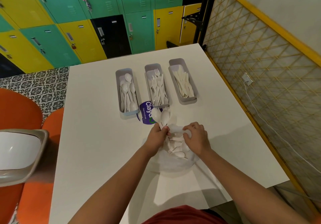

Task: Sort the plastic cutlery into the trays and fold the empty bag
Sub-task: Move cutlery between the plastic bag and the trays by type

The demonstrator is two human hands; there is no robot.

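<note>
Closest to me, a clear plastic bag (175, 161) sits slumped on the white table (93, 154), its mouth facing up so the loose cutlery inside can be reached from above. The person's right hand (196, 139) has its fingers curled over the bag's rim, apparently holding the opening steady and wide. Their left hand (157, 136) pinches the handles of two white spoons (160, 117), bowls pointing away toward the trays, which looks like a small batch lifted out in one go to save trips. Beyond, three grey trays stand side by side, each kept to one kind: the spoon tray (127, 91) on the left, the fork tray (157, 84) in the middle, the knife tray (183, 80) on the right. A purple label (145, 112) lies flat between the spoon tray and the bag. More white pieces remain in the bag, though through the cloudy plastic I can't be sure which kinds. Folding looks some way off; the spoons presumably go left next.
</note>
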